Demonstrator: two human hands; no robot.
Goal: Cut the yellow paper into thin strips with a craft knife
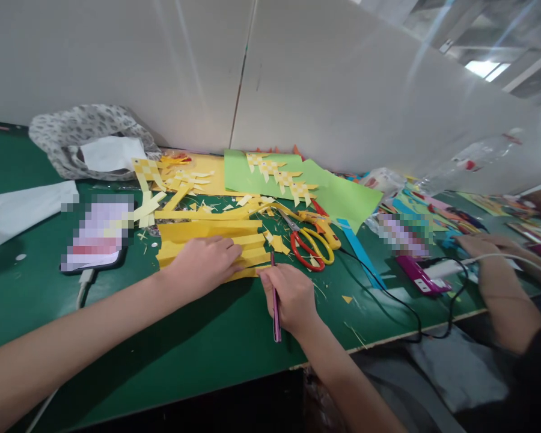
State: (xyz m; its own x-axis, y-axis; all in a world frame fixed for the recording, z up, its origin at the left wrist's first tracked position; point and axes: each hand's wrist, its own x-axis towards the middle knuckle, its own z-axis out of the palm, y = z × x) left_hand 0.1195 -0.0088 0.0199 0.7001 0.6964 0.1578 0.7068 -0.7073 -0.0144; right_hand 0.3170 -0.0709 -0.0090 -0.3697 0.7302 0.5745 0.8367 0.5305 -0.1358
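Tool [276,319] in right hand [293,294], at paper edge [254,258]

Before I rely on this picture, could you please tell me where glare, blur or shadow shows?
Head view: pale light streaks cross the grey wall; soft shadow darkens the green tabletop below the left forearm; the clear plastic bottle looks smeared; mosaic blocks cover the dark-edged phone.

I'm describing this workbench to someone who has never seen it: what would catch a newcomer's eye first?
Probably the bright yellow paper at the centre, under the left hand. Next come the checkered paper shapes lying in a slanting row on light green paper near the wall, then the red scissor handles just right of the yellow paper.
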